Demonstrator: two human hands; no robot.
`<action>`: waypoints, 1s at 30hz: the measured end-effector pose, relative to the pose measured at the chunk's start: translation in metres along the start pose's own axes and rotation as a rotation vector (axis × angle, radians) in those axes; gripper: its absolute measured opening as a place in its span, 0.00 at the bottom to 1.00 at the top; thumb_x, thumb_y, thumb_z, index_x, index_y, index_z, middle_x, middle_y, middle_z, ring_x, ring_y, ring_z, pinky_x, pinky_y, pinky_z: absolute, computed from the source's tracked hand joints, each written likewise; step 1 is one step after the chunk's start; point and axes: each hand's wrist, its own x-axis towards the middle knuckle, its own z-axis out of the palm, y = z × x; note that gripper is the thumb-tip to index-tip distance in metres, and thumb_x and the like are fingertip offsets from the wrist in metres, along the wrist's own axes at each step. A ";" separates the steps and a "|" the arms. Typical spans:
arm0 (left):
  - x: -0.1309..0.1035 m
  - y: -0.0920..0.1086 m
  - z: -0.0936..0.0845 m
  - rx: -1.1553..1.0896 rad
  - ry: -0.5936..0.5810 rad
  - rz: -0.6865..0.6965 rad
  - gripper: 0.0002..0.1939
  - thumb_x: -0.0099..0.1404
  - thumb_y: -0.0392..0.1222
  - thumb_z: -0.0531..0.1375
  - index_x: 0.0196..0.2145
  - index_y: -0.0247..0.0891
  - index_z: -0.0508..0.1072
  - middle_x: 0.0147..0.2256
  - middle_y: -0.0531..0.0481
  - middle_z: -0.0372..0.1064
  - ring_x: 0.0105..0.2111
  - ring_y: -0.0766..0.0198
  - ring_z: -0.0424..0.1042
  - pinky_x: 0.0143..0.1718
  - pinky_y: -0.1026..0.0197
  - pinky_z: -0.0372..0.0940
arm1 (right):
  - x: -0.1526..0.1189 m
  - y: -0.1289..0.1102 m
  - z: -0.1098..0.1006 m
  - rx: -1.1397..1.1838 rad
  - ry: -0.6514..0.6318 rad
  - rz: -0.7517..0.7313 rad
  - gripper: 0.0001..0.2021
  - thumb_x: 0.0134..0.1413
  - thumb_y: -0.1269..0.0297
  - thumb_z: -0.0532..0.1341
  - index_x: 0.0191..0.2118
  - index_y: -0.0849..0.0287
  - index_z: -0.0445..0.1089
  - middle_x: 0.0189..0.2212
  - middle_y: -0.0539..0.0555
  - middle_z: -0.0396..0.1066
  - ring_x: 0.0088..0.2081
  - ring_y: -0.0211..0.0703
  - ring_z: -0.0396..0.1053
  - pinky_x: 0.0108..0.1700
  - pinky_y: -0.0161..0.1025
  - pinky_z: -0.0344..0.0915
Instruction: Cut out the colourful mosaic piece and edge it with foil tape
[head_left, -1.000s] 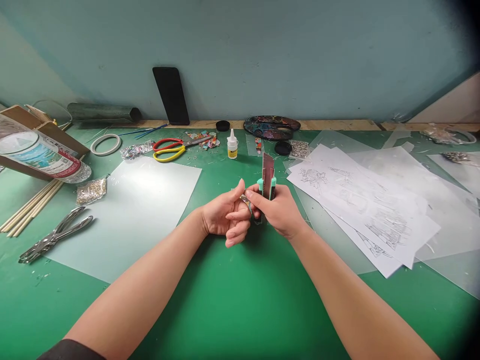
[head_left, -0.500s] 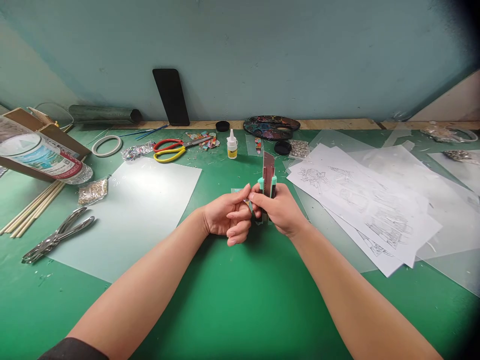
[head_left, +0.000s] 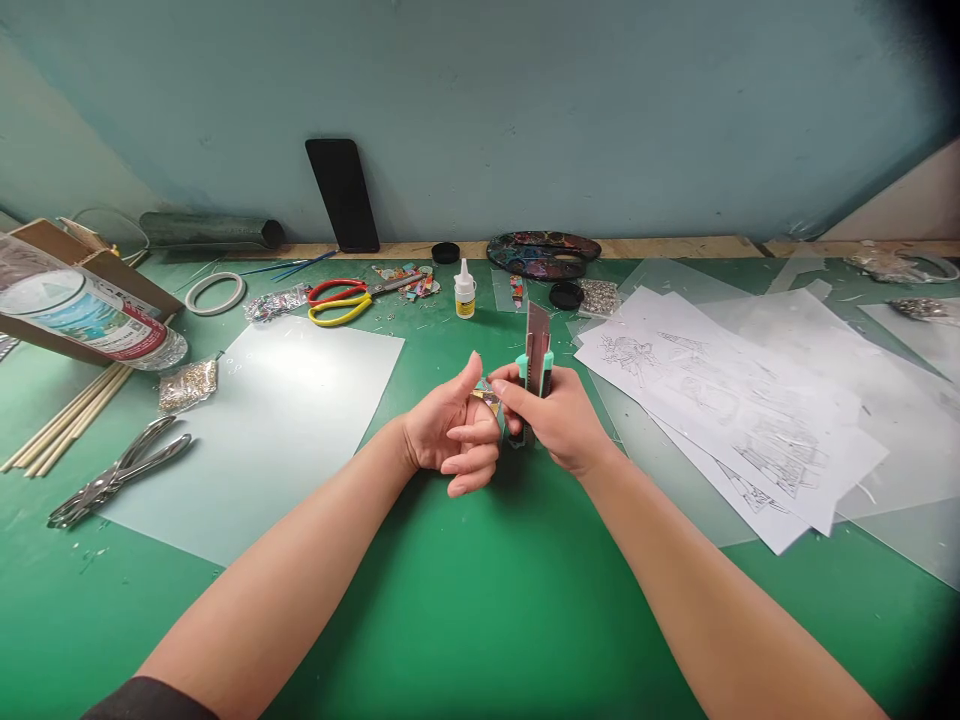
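Note:
Upright in my right hand (head_left: pixel 559 410) is a utility knife (head_left: pixel 538 350) with mint-green trim, its broad blade pointing up. The right thumb and index finger meet at a small colourful piece (head_left: pixel 487 398), largely hidden by my fingers. My left hand (head_left: pixel 454 430) is beside it, palm turned toward me. Its thumb is raised away from loosely curled fingers, and its index finger is against or just in front of the colourful piece; whether they touch, I cannot tell. Behind the hands stands a small glue bottle (head_left: pixel 465 292) with a white nozzle.
Scissors (head_left: pixel 340 303) with red and yellow handles lie near colourful scraps (head_left: pixel 420 285). A metal hole punch (head_left: pixel 112 478) rests left on a translucent sheet (head_left: pixel 300 420). Line drawings (head_left: pixel 720 400) lie right. A phone (head_left: pixel 342 195) leans on the wall near a paint palette (head_left: pixel 525 255).
My left thumb has lifted away from the right fingertips, and the left hand has shifted slightly left. More of the colourful piece shows. The knife has stayed in my right hand.

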 end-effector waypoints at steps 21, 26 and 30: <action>0.003 -0.004 -0.007 0.068 0.007 -0.073 0.48 0.55 0.82 0.24 0.09 0.43 0.60 0.07 0.46 0.44 0.12 0.52 0.65 0.16 0.55 0.59 | -0.006 -0.001 0.008 -0.176 0.117 -0.099 0.08 0.49 0.61 0.65 0.26 0.57 0.69 0.18 0.45 0.63 0.22 0.36 0.62 0.28 0.37 0.63; -0.002 -0.005 -0.004 -0.019 0.162 -0.087 0.43 0.47 0.89 0.28 0.09 0.47 0.47 0.05 0.49 0.37 0.08 0.52 0.61 0.11 0.54 0.53 | -0.002 0.000 0.005 -0.086 0.153 -0.061 0.09 0.53 0.58 0.64 0.28 0.57 0.68 0.16 0.44 0.63 0.19 0.35 0.61 0.25 0.36 0.62; -0.002 -0.008 -0.006 -0.130 0.252 -0.072 0.42 0.41 0.93 0.35 0.09 0.48 0.40 0.04 0.53 0.26 0.03 0.55 0.52 0.06 0.56 0.44 | -0.001 0.002 0.004 -0.021 0.162 -0.071 0.10 0.56 0.56 0.64 0.34 0.57 0.71 0.18 0.44 0.63 0.19 0.36 0.62 0.24 0.36 0.63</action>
